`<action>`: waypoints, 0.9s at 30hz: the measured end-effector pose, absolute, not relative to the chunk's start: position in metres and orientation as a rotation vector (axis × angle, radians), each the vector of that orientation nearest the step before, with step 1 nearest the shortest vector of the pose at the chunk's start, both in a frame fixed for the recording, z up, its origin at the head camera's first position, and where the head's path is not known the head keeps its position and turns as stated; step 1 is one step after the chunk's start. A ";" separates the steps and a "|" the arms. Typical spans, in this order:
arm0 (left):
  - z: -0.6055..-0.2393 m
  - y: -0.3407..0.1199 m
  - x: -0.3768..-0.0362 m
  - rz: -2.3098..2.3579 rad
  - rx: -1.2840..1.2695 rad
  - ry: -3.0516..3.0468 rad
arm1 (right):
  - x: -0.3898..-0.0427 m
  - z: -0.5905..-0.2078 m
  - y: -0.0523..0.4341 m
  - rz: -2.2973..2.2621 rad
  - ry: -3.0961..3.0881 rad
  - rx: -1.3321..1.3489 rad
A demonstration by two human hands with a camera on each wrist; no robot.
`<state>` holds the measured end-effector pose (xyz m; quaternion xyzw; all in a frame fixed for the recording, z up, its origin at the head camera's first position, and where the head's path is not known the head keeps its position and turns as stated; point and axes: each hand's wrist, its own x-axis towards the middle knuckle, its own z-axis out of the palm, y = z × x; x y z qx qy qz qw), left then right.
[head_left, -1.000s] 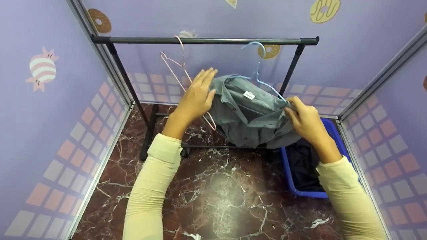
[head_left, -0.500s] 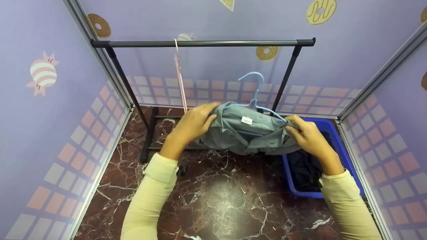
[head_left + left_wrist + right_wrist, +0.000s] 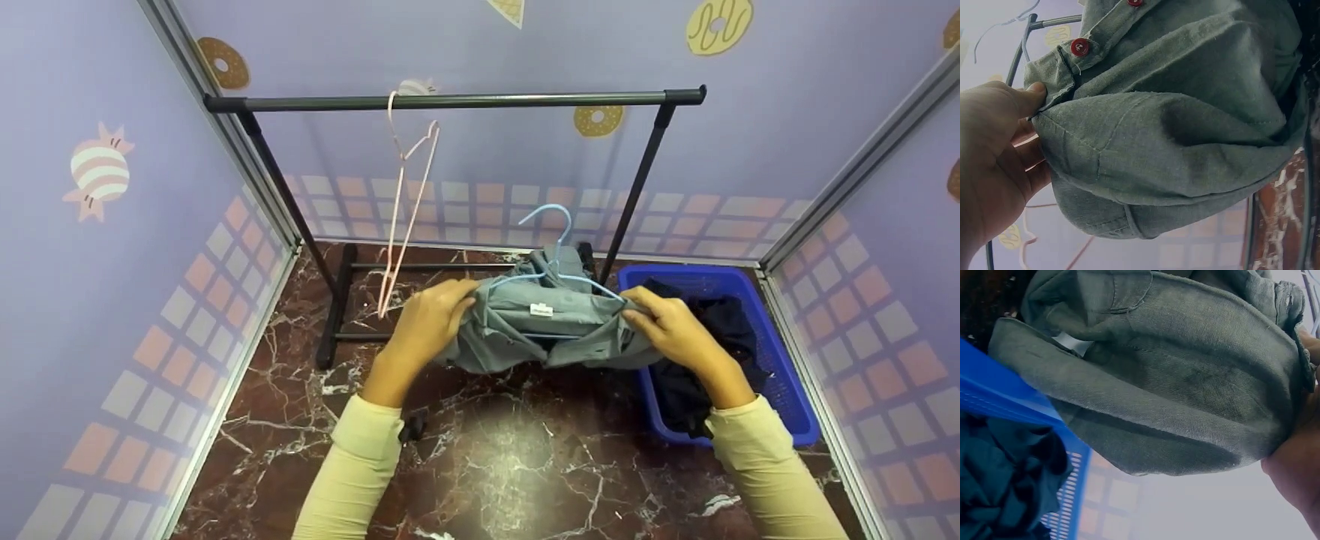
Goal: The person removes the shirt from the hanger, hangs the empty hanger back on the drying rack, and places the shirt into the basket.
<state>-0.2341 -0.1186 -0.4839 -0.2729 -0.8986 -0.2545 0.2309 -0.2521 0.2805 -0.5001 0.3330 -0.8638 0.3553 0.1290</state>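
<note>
Shirt [image 3: 577, 311], grey-green and button-fronted, hangs between the two hands with a light-blue hanger [image 3: 555, 268] inside its shoulders, raised over the marbled floor [image 3: 495, 465] and lower than the rail [image 3: 480, 101] of the black clothes rack. The left hand [image 3: 431, 319] has its grip clamped on the cloth by the left end of the collar, thumb pressed near a red button [image 3: 1080, 47]; the right hand [image 3: 671, 326] pinches the opposite shoulder close to the hanger's tip. Whether either grip also catches the hanger through the fabric, I cannot tell. The white neck label [image 3: 541, 310] faces the person, and the hook stands free of the rail, clear above the collar. The step in hand looks like evening the shirt out on its hanger. The next move seems to call for a level lift that brings the hook over the rail, to the right of the pink hanger [image 3: 403, 157] near the rail's left end, without letting a shoulder slip. By the floor's right edge, a blue basket [image 3: 690, 279] holds dark clothes [image 3: 727, 322].
</note>
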 end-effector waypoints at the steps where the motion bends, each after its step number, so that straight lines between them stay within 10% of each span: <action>1: -0.488 -0.119 -0.233 -0.707 -0.742 -2.469 | -0.252 -0.504 0.280 1.039 -2.517 0.966; 27: -0.525 -0.114 -0.221 -0.798 -0.579 -2.472 | -0.241 -0.537 0.274 1.129 -2.568 0.935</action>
